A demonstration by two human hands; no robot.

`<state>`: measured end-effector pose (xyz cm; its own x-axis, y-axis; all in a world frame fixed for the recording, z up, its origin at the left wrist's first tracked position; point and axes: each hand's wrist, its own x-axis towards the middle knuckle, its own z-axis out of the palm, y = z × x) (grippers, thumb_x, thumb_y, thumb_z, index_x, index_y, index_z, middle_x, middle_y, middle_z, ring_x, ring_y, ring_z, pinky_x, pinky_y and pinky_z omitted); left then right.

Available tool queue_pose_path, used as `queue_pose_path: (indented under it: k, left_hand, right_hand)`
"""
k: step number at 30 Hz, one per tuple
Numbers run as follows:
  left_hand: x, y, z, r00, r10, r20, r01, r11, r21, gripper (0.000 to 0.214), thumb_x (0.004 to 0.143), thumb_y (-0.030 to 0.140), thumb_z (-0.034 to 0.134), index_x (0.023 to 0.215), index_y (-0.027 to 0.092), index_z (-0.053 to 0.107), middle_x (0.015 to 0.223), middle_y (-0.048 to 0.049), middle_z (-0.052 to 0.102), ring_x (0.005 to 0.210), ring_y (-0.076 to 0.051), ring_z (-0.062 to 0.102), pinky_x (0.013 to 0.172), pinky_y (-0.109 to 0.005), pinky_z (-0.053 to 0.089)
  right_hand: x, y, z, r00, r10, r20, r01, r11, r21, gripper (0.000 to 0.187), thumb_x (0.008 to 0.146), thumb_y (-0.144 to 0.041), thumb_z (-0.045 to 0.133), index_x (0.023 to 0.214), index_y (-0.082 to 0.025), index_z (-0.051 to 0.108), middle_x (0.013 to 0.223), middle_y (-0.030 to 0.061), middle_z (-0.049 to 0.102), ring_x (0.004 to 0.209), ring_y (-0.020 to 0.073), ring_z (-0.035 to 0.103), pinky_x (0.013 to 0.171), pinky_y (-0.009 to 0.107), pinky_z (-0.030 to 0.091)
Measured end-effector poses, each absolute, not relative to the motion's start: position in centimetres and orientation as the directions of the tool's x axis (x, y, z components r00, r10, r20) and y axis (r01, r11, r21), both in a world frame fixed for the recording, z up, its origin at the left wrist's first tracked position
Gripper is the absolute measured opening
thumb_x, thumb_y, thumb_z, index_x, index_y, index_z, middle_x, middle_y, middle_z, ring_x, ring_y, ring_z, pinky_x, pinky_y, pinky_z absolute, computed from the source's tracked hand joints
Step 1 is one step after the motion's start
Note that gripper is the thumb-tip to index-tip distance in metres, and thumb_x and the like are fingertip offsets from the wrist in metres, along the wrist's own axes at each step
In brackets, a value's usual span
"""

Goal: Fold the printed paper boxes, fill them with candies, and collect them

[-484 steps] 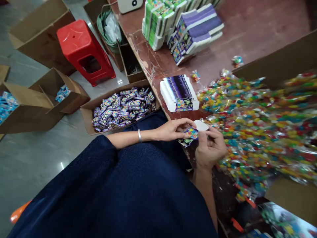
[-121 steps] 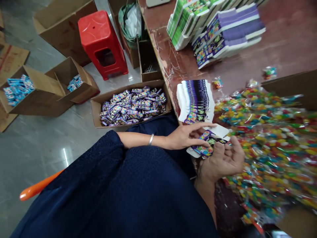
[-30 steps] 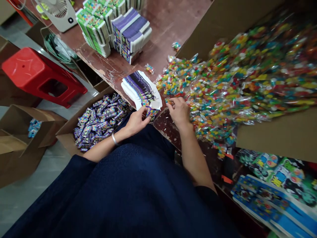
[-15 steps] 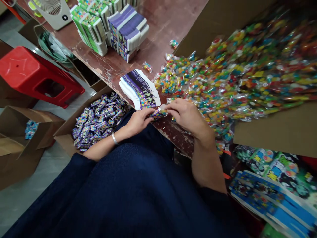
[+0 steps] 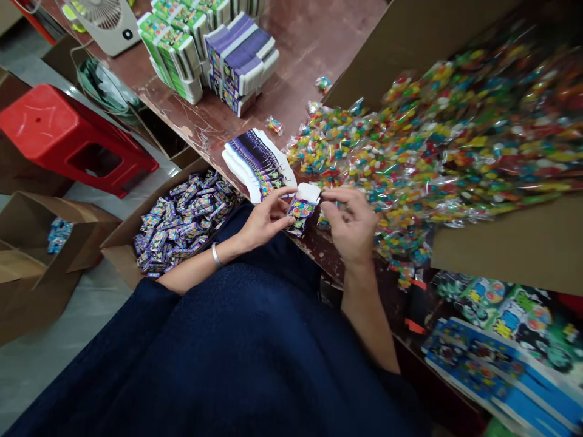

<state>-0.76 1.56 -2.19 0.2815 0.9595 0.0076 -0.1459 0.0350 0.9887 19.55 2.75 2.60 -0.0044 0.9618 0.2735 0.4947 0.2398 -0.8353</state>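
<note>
My left hand (image 5: pixel 268 220) grips a small purple printed candy box (image 5: pixel 300 210) between thumb and fingers, above the table's front edge. The box's white end flap (image 5: pixel 308 193) stands up, unfolded. Close by the flap's right side is my right hand (image 5: pixel 350 221), fingers bent and thumb apart from the index finger, with nothing visible in it. Whether its fingertips touch the box I cannot tell. Behind my left hand, a fanned stack of flat purple cartons (image 5: pixel 259 161) lies on the table.
Clear bags of colourful candies (image 5: pixel 410 158) spill from a cardboard box (image 5: pixel 505 243) at right. Banded carton bundles (image 5: pixel 241 60) and a white fan (image 5: pixel 109 24) stand at the back. A carton of filled purple boxes (image 5: pixel 182 221) and a red stool (image 5: pixel 40 124) are at left.
The candy box has turned more upright and its white flap now shows open. My right hand has drawn back slightly from it, and its fingers have curled.
</note>
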Motion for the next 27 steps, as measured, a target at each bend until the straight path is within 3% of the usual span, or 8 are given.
queue_pose_path:
  k: [4,9,13,15,17,21,27]
  left_hand:
    - [-0.1,1.5,-2.0,0.334,0.942,0.007,-0.209,0.067,0.976,0.052,0.088,0.044,0.081,0.128,0.023,0.057,0.095,-0.0004,0.062,0.076,-0.01,0.059,0.071,-0.024,0.052]
    - [0.4,1.6,-2.4,0.371,0.929,-0.005,-0.259,0.109,0.96,0.045,0.085,0.045,0.083,0.111,0.021,0.055,0.092,0.0004,0.06,0.079,-0.01,0.059,0.071,-0.023,0.05]
    - [0.3,1.7,-2.3,0.308,0.95,-0.057,-0.261,0.142,0.955,0.054,0.082,0.045,0.086,0.114,0.022,0.049,0.098,-0.0016,0.063,0.086,-0.012,0.063,0.069,-0.022,0.052]
    - [0.2,1.6,-2.2,0.295,0.952,-0.078,-0.221,0.147,0.964,0.056,0.081,0.044,0.087,0.116,0.023,0.049,0.101,-0.0027,0.064,0.088,-0.013,0.064,0.068,-0.022,0.054]
    - [0.0,1.5,-2.2,0.282,0.957,-0.064,-0.163,0.113,0.98,0.053,0.082,0.043,0.085,0.116,0.022,0.05,0.103,-0.004,0.064,0.092,-0.014,0.065,0.07,-0.023,0.056]
    - [-0.4,1.4,-2.2,0.293,0.955,0.042,-0.064,-0.024,0.998,0.044,0.09,0.037,0.079,0.122,0.022,0.052,0.108,-0.0059,0.065,0.095,-0.015,0.067,0.076,-0.027,0.06]
    - [-0.7,1.5,-2.1,0.33,0.937,0.113,-0.019,-0.113,0.993,0.045,0.093,0.03,0.075,0.131,0.021,0.054,0.113,-0.0079,0.066,0.099,-0.017,0.067,0.082,-0.03,0.06]
  right_hand:
    - [18.3,1.3,-0.5,0.051,0.989,0.142,0.305,0.12,-0.945,0.024,0.091,-0.044,0.074,0.106,-0.025,0.073,0.103,0.0053,0.076,0.088,0.0217,0.076,0.078,0.037,0.065]
    - [17.3,1.2,-1.4,0.124,0.975,0.185,0.249,0.15,-0.957,0.025,0.09,-0.047,0.074,0.086,-0.024,0.068,0.106,0.0074,0.077,0.099,0.0241,0.075,0.09,0.043,0.063]
    - [17.1,1.8,-1.1,0.173,0.975,0.138,0.093,0.123,-0.988,0.032,0.083,-0.048,0.082,0.095,-0.026,0.063,0.089,0.0019,0.074,0.085,0.0202,0.075,0.081,0.036,0.063]
    - [17.3,2.1,-1.1,0.126,0.984,0.127,0.06,0.12,-0.991,0.031,0.083,-0.049,0.082,0.087,-0.025,0.063,0.083,0.0007,0.072,0.079,0.018,0.072,0.077,0.033,0.061]
    - [17.7,2.3,-1.0,0.046,0.996,0.081,0.053,0.079,-0.995,0.03,0.083,-0.049,0.083,0.08,-0.025,0.064,0.083,0.001,0.072,0.079,0.0174,0.07,0.077,0.033,0.06]
    - [18.9,3.0,-0.4,-0.036,0.998,-0.06,0.098,-0.056,-0.994,0.026,0.077,-0.044,0.087,0.084,-0.024,0.072,0.083,0.0007,0.075,0.077,0.018,0.07,0.074,0.033,0.06]
    - [19.1,3.6,0.7,-0.028,0.999,-0.046,0.17,-0.041,-0.985,0.021,0.077,-0.039,0.086,0.073,-0.022,0.075,0.073,0.0003,0.075,0.069,0.0173,0.068,0.069,0.032,0.057]
